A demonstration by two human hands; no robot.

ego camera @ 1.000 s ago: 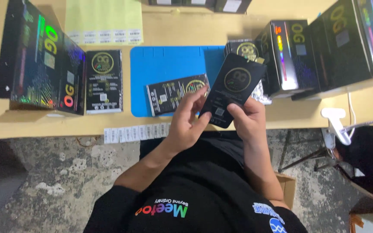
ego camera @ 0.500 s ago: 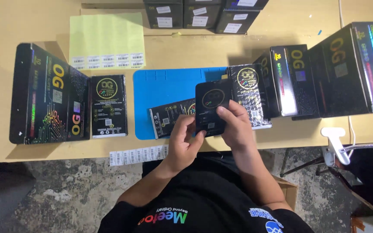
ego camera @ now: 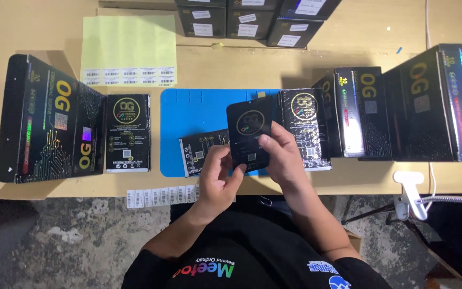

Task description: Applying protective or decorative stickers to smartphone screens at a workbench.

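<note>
A flat black phone-screen part (ego camera: 249,131) with a round logo is held upright over the blue mat (ego camera: 196,115). My right hand (ego camera: 280,152) grips its right side with thumb and fingers. At its lower left corner my left hand (ego camera: 219,179) pinches the edge. Under my left hand, a black packet (ego camera: 201,152) lies tilted on the mat. A black packet with holographic print (ego camera: 306,128) rests just right of my right hand.
Large black holographic boxes stand at left (ego camera: 49,126) and right (ego camera: 429,104). A flat black packet (ego camera: 128,132) lies left of the mat. A yellow label sheet (ego camera: 128,51), a label strip (ego camera: 161,196) at the table's front edge, stacked boxes (ego camera: 252,18) at the back, a white clamp (ego camera: 410,192).
The screen part has turned from a tilt to upright and come lower over the mat. Both hands moved with it, and the camera view has shifted downward.
</note>
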